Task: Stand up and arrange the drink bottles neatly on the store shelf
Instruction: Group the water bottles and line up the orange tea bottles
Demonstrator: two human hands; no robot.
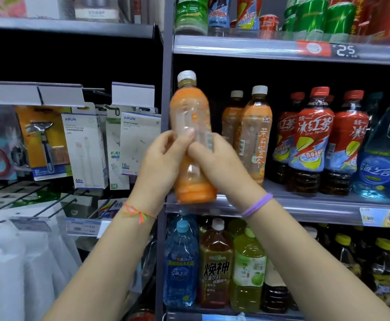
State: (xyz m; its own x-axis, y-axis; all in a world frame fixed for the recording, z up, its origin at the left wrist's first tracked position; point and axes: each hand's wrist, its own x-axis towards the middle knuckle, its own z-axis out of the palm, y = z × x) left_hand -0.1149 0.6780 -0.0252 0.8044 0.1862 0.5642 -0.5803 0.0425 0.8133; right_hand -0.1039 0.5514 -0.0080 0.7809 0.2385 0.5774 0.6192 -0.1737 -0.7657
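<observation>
setting: store shelf [305, 202] of drinks, phone chargers [85, 147] hanging to the left.
hands: left hand [163, 158] and right hand [217, 163] both wrap around one orange tea bottle [190, 126], blurred.
bottle position: upright, cap up, long axis vertical, in front of the shelf's left end, base just above its edge.
gap: open spot seems directly behind it, left of two matching tea bottles [254, 135].
neighbours: red ice tea bottles [312, 140] farther right.
obstacle: metal upright post [166, 89] close on the left.

- a shop: grey metal shelves [282, 50] at the right of the frame hold rows of labelled plastic drink bottles [311, 140]
- a red price tag reading 2.5 [328, 49] at upper right
- boxed white chargers on hooks [86, 147] at left
</observation>
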